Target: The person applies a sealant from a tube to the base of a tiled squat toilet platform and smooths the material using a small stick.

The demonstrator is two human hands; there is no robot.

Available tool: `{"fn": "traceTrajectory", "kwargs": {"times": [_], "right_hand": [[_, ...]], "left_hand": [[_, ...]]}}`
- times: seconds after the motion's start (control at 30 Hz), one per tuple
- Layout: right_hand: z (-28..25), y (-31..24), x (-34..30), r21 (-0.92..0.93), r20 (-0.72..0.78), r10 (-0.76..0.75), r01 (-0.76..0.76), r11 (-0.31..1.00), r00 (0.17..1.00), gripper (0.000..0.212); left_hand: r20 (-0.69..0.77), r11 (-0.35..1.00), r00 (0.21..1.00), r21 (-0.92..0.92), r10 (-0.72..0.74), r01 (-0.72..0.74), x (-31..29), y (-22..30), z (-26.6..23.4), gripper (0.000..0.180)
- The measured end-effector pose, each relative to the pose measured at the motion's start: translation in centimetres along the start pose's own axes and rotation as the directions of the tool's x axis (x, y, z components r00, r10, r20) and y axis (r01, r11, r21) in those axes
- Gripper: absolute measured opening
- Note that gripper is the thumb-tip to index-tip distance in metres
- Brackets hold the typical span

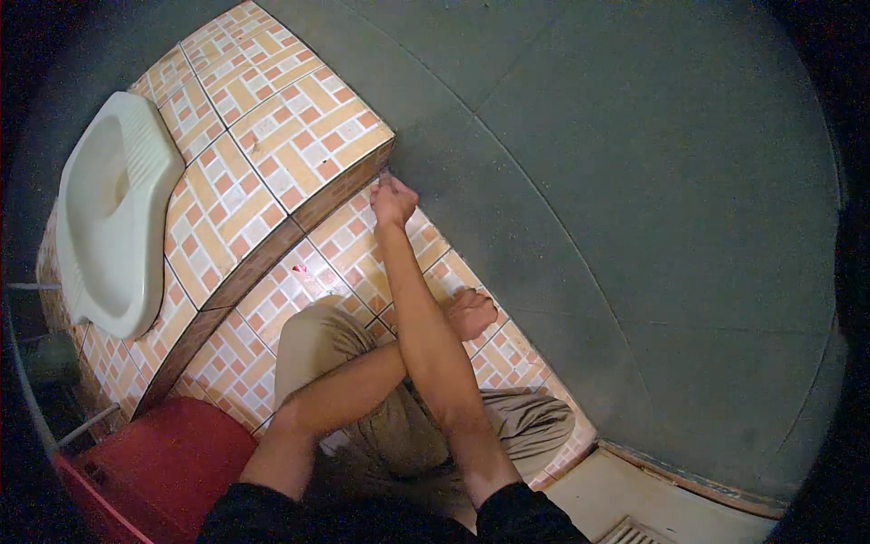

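My forearms cross, the right lying over the left. At the inner corner where the raised tiled step (299,118) meets the dark green wall (580,181), my right hand (393,201) has its fingers closed. Something small may be at its fingertips, but I cannot make it out. Just above my knee, my left hand (472,314) is curled into a fist over the lower tiled floor (344,236), close to the wall's foot. Whatever it holds, if anything, is hidden.
A white squat toilet (109,227) is set into the step on the left. Beside me at lower left is a red plastic object (172,462). A small red and white scrap (300,269) lies on the floor. At lower right is a cream panel (625,494) with slots.
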State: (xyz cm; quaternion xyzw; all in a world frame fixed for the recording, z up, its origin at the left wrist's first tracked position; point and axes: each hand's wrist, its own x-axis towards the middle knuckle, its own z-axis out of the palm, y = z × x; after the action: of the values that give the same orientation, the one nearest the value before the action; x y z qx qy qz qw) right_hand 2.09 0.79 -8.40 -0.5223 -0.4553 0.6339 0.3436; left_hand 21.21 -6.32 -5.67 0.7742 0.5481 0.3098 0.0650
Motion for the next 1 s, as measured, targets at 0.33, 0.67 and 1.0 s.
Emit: {"fn": "traceTrajectory", "kwargs": {"times": [0.33, 0.67, 1.0], "right_hand": [[1.6, -1.1, -2.3, -0.353, -0.130, -0.341, 0.278, 0.893, 0.931, 0.023], [0.7, -2.8, -3.0, -0.413, 0.067, -0.279, 0.282, 0.866, 0.958, 0.023], [1.1, -4.0, -5.8, -0.498, 0.407, -0.128, 0.337, 0.799, 0.905, 0.037]], "left_hand": [[0.012, 1.000, 1.000, -0.012, 0.014, -0.014, -0.8, -1.3, -0.3, 0.006], [0.025, 0.998, 0.999, 0.052, 0.046, -0.047, 0.0, 0.3, -0.6, 0.006], [0.039, 0.995, 0.999, -0.094, -0.024, 0.027, -2.2, -0.7, 2.1, 0.006]]}}
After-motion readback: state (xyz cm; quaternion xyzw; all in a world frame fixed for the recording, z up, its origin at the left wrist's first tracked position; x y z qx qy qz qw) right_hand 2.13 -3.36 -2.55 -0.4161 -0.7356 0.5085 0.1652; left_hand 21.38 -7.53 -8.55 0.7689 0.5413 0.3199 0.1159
